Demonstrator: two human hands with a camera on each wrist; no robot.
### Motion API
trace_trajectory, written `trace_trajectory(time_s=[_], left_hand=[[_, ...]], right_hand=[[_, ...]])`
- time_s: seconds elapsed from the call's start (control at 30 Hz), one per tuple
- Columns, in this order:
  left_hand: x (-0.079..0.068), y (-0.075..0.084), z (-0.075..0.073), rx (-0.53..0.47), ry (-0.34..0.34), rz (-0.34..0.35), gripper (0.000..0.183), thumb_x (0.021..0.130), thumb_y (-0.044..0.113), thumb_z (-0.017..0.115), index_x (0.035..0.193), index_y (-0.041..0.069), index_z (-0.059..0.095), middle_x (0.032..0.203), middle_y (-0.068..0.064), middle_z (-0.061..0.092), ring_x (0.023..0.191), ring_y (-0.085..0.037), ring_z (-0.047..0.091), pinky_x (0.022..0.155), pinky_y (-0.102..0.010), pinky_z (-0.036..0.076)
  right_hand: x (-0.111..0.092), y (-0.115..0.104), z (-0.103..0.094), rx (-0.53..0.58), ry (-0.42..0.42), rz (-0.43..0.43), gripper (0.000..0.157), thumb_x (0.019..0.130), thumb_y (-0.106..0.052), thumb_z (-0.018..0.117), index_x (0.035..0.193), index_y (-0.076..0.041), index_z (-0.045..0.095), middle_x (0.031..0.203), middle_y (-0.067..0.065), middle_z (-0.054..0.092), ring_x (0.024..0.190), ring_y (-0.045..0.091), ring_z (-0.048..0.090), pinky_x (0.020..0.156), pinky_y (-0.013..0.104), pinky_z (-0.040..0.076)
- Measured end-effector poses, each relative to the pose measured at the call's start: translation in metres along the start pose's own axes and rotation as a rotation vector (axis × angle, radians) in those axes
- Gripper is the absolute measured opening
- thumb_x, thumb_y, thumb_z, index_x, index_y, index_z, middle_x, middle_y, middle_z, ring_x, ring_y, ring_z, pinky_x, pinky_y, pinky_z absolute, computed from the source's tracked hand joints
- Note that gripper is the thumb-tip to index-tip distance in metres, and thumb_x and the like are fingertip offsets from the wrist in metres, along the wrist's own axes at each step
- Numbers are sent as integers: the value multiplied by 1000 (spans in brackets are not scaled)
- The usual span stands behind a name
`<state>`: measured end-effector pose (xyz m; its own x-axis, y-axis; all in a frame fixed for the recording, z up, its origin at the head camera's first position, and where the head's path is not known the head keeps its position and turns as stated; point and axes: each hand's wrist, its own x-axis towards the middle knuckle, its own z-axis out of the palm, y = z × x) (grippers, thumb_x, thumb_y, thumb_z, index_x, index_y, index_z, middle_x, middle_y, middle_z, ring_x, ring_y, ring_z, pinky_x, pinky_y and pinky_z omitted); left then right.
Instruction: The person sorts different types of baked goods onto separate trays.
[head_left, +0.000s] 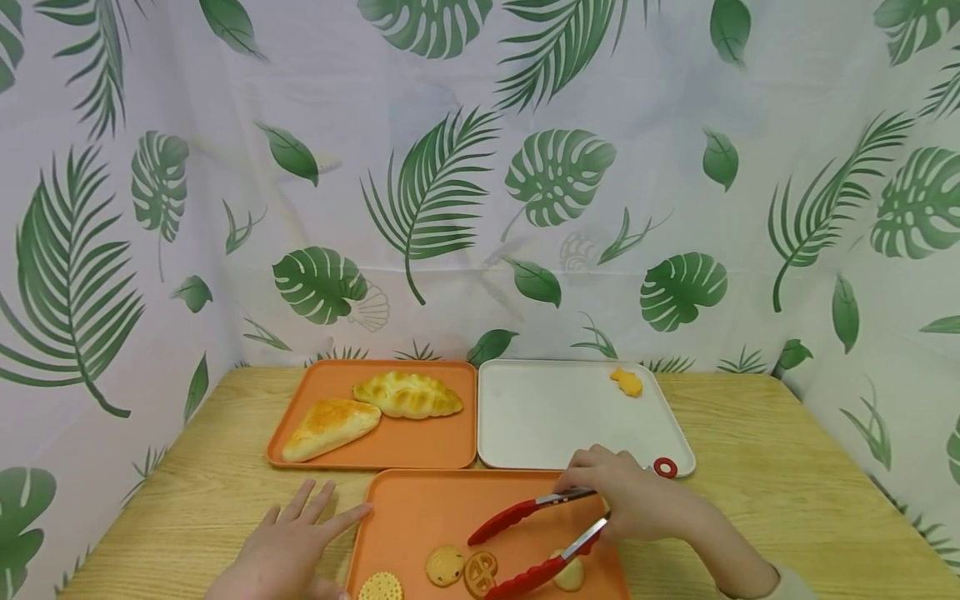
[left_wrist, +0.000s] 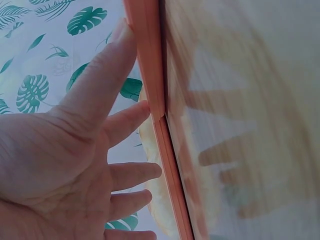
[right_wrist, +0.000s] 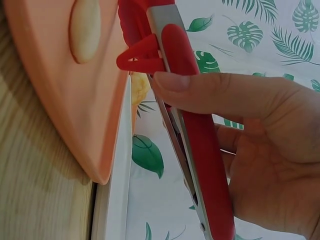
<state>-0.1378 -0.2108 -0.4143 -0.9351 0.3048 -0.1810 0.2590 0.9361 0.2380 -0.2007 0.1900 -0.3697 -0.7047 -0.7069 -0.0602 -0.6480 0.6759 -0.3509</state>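
Note:
My right hand (head_left: pixel 637 496) grips red-and-silver tongs (head_left: pixel 517 521), thumb on one arm and fingers behind the other. The red tips of the tongs stand apart over the near orange tray (head_left: pixel 420 504), on either side of a pretzel-shaped cookie (head_left: pixel 480 573). Left of that lie a round speckled cookie (head_left: pixel 445 567) and a scalloped round cracker (head_left: pixel 381 586). A pale oval piece (right_wrist: pixel 85 31) sits at the right, partly behind the tongs in the head view. With fingers spread, my left hand (head_left: pixel 281 546) has its fingertips at the tray's left rim.
At the back left, an orange tray (head_left: pixel 300 400) bears a triangular pastry (head_left: pixel 330 427) and a braided bread (head_left: pixel 408 395). Beside it a white tray (head_left: pixel 555 417) has a small orange fish-shaped piece (head_left: pixel 627 382) in its far right corner. Leaf-patterned cloth (head_left: pixel 450 208) surrounds the wooden table (head_left: pixel 750 467).

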Motion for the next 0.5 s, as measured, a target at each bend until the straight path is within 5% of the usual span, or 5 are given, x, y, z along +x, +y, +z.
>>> trace_trajectory(time_s=[0.5], left_hand=[[0,0,0,-13,2,10,93,51,64,65,136,38,35,144,-16,31,135,-42,17,93,-72,17]], right_hand=[[-2,-1,-1,-40,46,-41,49,58,-14,81,100,-31,62,93,-17,54,91,3,44,71,28,31]])
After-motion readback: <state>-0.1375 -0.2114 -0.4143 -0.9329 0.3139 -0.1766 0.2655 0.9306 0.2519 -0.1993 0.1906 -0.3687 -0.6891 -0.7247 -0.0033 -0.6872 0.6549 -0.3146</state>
